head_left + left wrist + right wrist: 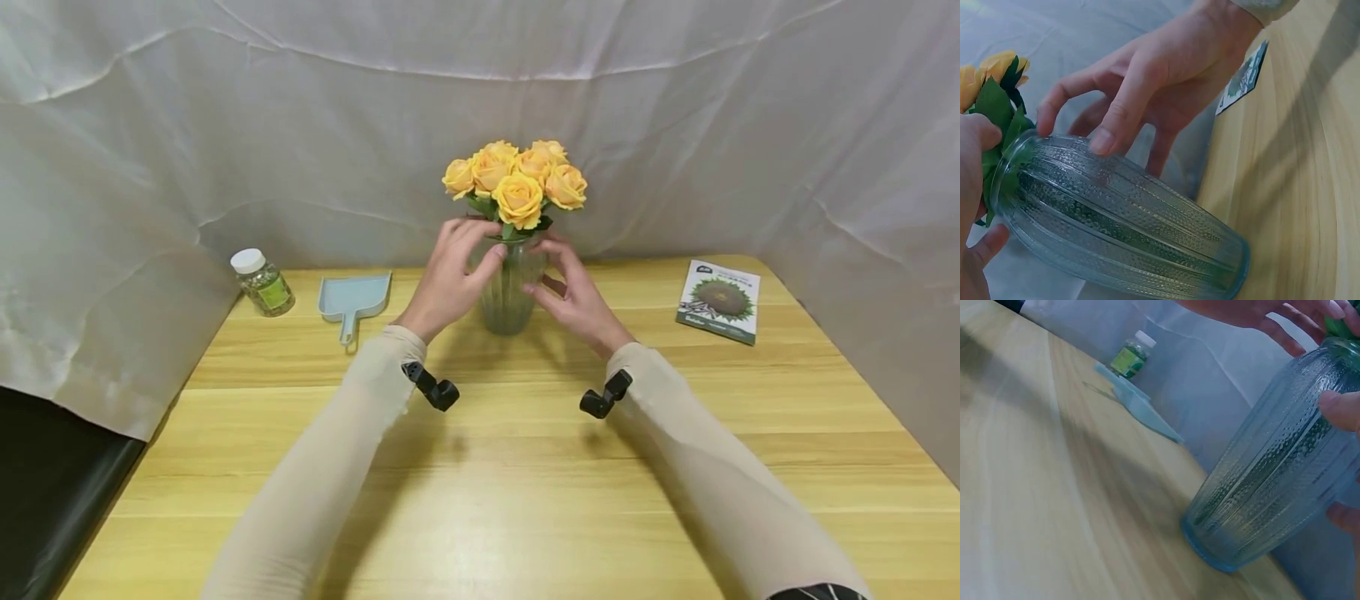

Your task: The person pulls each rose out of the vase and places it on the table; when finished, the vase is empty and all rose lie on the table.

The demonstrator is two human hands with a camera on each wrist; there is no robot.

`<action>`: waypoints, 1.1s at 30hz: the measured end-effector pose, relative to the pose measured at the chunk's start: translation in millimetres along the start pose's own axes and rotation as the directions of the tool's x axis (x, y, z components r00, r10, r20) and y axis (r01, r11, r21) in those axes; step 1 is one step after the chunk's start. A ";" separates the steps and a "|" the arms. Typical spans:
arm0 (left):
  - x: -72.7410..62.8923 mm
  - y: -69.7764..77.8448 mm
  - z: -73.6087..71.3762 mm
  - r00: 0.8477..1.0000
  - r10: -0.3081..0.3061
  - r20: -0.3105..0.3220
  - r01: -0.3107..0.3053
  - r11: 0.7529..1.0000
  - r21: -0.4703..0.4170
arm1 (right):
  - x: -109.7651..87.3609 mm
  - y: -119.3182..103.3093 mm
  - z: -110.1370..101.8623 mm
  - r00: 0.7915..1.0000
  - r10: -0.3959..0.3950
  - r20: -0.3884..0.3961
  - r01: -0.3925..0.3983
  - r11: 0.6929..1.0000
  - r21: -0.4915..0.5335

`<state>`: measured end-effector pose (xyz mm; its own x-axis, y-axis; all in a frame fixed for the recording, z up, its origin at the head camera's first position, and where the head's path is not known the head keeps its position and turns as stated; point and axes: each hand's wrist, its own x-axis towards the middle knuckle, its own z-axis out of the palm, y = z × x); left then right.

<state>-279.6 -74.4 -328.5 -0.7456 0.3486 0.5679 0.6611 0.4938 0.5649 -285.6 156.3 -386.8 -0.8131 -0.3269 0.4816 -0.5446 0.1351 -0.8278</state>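
A ribbed clear glass vase (pixel 507 292) stands upright on the table, holding several yellow roses (pixel 519 200) with green leaves (pixel 994 112). My left hand (pixel 453 271) is at the left of its rim, thumb and fingers loosely spread by the leaves. In the right wrist view, other fingers of that left hand (pixel 1266 319) hang apart from the glass. On the opposite side, my right hand (pixel 573 292) has curved fingers about the vase; its thumb and a bent finger touch the glass in the left wrist view. The far side of the vase is hidden.
A light blue dustpan (pixel 354 298) lies left of the vase. Beyond it stands a clear jar (pixel 266 287) with a white lid and green label. A flat packet or booklet with a sunflower picture (pixel 720 302) lies at right. Pale curtains (pixel 375 125) rise behind the table (pixel 480 500).
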 end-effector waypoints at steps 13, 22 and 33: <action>-0.3 0.7 10.7 0.988 0.020 -0.154 -0.020 1.000 0.001 | -5.3 8.0 1.0 0.994 0.103 -0.049 -0.098 0.991 0.086; 2.7 4.5 22.8 0.966 -0.015 -0.259 0.012 1.000 -0.011 | -4.2 15.8 3.3 0.992 0.118 -0.040 -0.113 0.987 0.118; 7.0 10.5 26.6 0.940 -0.075 -0.332 0.061 0.997 -0.054 | -11.3 21.7 6.4 0.979 0.198 -0.046 -0.191 0.974 0.124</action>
<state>-280.1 -45.6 -334.6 -0.7232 0.0264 0.6902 0.6181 0.4705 0.6297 -286.8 156.9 -412.1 -0.9134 -0.2503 0.3210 -0.3495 0.0778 -0.9337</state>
